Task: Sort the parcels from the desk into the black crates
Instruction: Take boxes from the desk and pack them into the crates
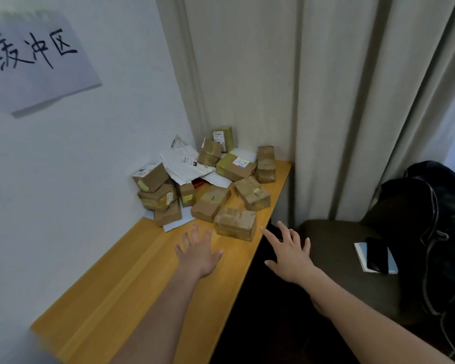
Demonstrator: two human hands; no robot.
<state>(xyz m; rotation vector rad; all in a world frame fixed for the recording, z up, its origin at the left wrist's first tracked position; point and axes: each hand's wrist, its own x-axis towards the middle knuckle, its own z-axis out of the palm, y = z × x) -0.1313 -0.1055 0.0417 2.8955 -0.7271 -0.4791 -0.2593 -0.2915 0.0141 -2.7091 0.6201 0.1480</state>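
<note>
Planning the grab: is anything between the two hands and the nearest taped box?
In the head view, only bare desk separates the left hand from the nearest taped box. The right hand reaches in off the desk's edge, nothing between.

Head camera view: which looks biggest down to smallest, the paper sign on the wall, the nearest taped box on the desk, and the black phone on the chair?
1. Paper sign, though nearness inflates it.
2. Nearest taped box.
3. Black phone.

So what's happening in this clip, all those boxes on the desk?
A person reaches with both hands, left hand and right hand, open and empty, toward the nearest taped box in a pile of parcels in the corner of the wooden desk. Nothing is picked up yet, and no crates are in view.
</note>
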